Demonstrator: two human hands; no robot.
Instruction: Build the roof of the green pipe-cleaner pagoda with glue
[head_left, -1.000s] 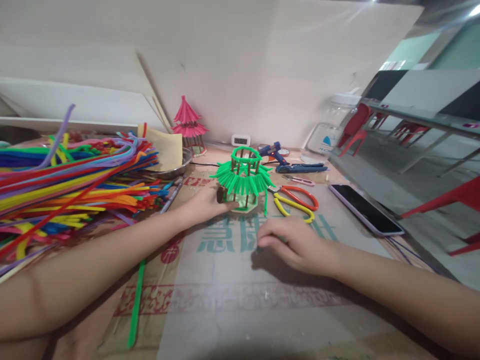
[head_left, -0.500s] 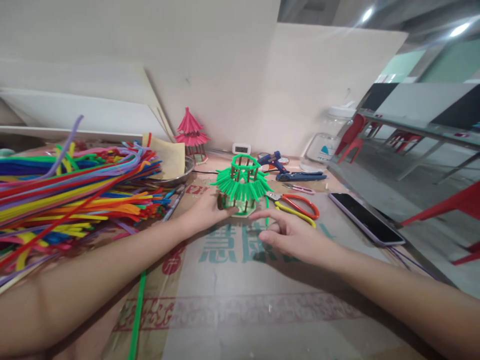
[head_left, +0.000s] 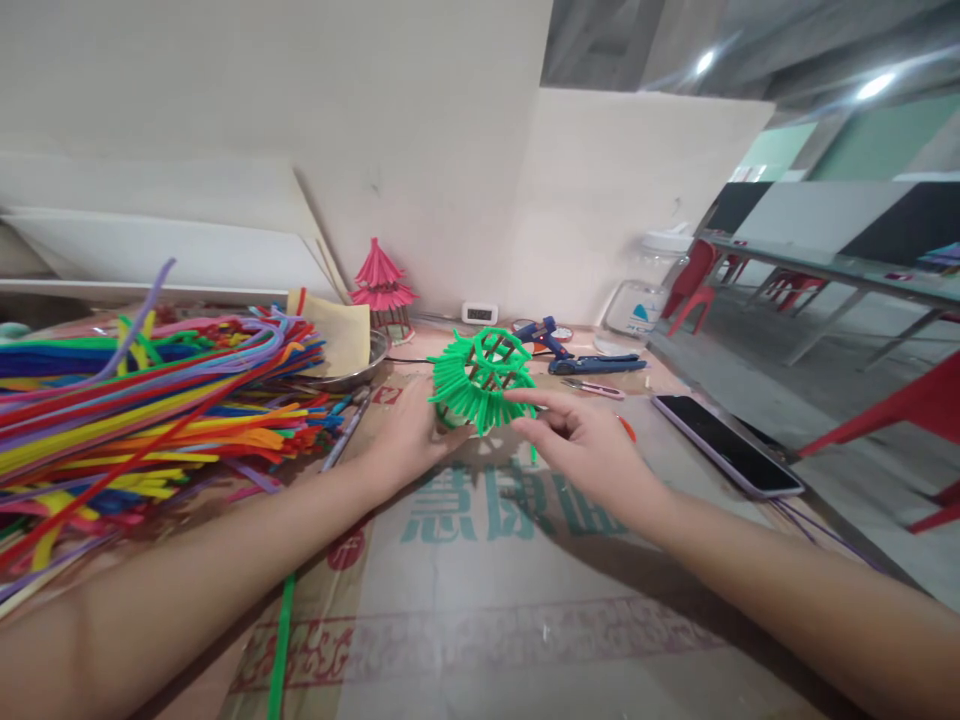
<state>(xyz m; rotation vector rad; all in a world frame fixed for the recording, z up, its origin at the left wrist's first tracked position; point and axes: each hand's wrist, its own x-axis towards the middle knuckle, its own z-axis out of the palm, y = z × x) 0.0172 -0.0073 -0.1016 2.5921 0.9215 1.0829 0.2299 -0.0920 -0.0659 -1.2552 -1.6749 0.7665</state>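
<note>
Camera: one, worn on the person's head | Looks: forward and down over the bench (head_left: 667,378) | Close: the arms (head_left: 787,580), in the bottom corners | Middle: both hands (head_left: 589,445), a bit further off | Behind: pale wall (head_left: 435,150) | Far right: red chairs (head_left: 892,420)

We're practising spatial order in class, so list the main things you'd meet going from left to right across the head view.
Heap of colourful pipe cleaners, pink tiered model, green tiered model, flat blue tool, phone, nearest red chair.
</note>
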